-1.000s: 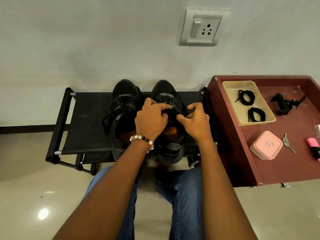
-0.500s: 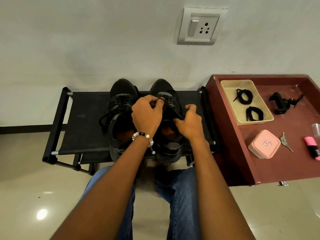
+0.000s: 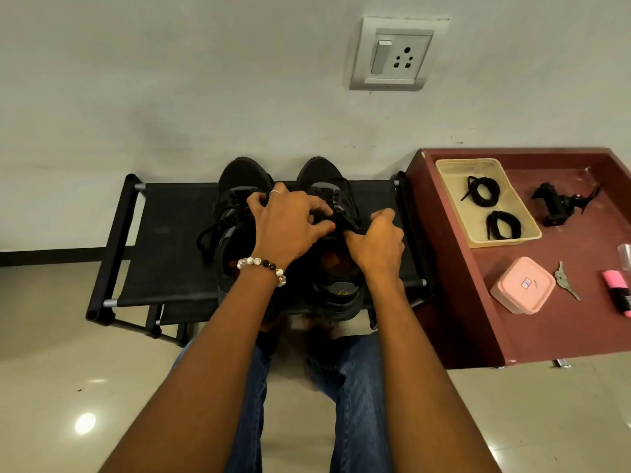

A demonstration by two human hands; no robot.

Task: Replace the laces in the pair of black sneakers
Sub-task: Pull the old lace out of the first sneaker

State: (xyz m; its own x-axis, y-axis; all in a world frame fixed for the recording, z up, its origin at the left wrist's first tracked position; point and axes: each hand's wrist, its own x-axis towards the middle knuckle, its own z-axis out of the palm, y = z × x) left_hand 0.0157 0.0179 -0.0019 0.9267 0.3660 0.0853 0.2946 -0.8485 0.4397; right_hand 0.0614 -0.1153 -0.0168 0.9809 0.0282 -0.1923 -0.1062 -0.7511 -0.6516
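Note:
Two black sneakers stand side by side on a black fabric shoe rack (image 3: pixel 170 233), toes toward the wall. The left sneaker (image 3: pixel 239 186) still carries its lace, which hangs loose over its left side. My left hand (image 3: pixel 290 223), with a bead bracelet, lies over the tongue of the right sneaker (image 3: pixel 324 179) and pinches its black lace with curled fingers. My right hand (image 3: pixel 379 244) grips the same lace at the shoe's right side. Two coiled black laces (image 3: pixel 481 191) lie in a beige tray (image 3: pixel 454 206) on the right.
A maroon table (image 3: pixel 546 329) stands right of the rack, holding the tray, a black clamp-like gadget (image 3: pixel 560 204), a pink lidded box (image 3: pixel 522 285), a key (image 3: pixel 565 279) and a pink marker (image 3: pixel 619 291). A wall socket (image 3: pixel 397 54) is above. My jeans-clad legs are below.
My left hand has slid up and left over the right sneaker's lacing, fingers working at the lace. My right hand has drawn slightly right along the shoe's side.

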